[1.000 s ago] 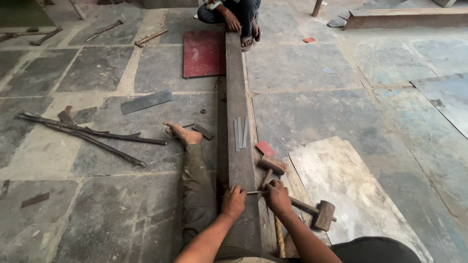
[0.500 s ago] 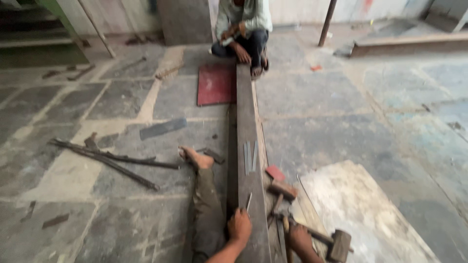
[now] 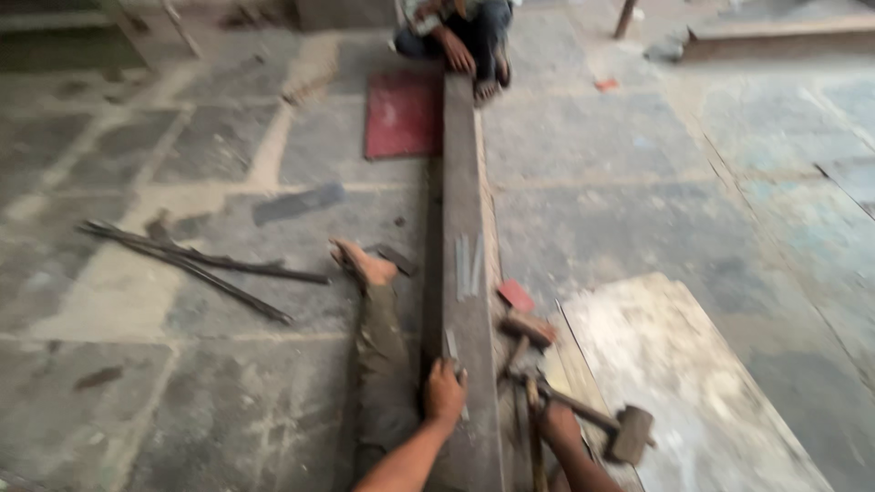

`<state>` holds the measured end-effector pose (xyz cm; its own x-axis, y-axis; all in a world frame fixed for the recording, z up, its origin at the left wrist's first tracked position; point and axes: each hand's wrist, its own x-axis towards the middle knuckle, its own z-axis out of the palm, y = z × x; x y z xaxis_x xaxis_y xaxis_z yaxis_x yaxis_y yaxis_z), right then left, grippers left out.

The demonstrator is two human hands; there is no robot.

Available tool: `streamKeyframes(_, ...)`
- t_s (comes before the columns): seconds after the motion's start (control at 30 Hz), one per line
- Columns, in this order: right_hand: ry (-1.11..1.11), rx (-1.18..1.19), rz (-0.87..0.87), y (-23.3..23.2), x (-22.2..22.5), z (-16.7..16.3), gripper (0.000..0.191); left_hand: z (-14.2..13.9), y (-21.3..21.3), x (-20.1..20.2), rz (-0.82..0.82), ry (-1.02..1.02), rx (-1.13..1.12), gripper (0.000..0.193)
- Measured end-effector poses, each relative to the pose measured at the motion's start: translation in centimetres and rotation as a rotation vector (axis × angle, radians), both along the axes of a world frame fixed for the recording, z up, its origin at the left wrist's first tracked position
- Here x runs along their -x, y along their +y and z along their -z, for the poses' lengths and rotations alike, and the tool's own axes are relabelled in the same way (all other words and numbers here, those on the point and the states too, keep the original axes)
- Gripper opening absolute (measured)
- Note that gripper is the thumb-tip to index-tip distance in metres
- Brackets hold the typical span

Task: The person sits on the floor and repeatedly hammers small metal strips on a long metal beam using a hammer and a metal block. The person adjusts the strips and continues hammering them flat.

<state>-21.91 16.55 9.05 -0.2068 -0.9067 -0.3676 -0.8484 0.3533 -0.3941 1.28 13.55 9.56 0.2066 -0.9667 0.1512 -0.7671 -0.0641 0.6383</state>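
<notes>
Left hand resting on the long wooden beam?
Yes: the left hand lies flat on top of the long wooden beam, near its close end.

The long wooden beam (image 3: 463, 228) runs down the middle of the floor. Right of the beam, near its close end, tools crowd the way: a small red block (image 3: 516, 295), a wooden mallet (image 3: 529, 328) and a big hammer (image 3: 629, 432). Past them lies a flat pale board (image 3: 674, 383). Left of the beam, the person's own leg (image 3: 378, 351) lies close along it. Farther left are long metal rods (image 3: 196, 264). At the beam's far end another person (image 3: 456, 27) sits, beside a red mat (image 3: 403, 114). The beam's top is bare in the middle.
</notes>
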Motion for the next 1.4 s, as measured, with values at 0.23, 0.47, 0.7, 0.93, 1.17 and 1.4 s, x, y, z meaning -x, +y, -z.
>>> streamKeyframes(0.23,0.059,0.195,0.358,-3.7,5.0,3.0,0.034,3.8,-1.1,1.5,-0.01,-0.198,0.054,0.072)
streamKeyframes(0.47,0.083,0.345,0.362,-5.2,4.8,5.3,0.032,0.8,-1.5,1.4,0.129,-0.144,-0.017,0.074)
streamKeyframes(0.7,0.179,0.233,0.26,-7.4,2.7,6.9,0.023,1.9,-2.2,0.8,0.196,-0.052,0.065,0.07)
streamKeyframes(0.93,0.272,-0.186,0.138,-5.7,3.7,9.5,0.058,4.1,-2.2,0.0,0.068,0.079,0.069,0.063)
streamKeyframes(1.17,0.275,0.014,0.236,-3.5,1.9,7.6,0.078,3.5,-2.8,-0.2,0.111,-0.03,0.086,0.059)
streamKeyframes(1.4,0.407,-0.13,-0.535,-3.2,2.2,2.1,0.053,2.6,-2.5,-0.3,0.083,-0.082,0.182,0.06)
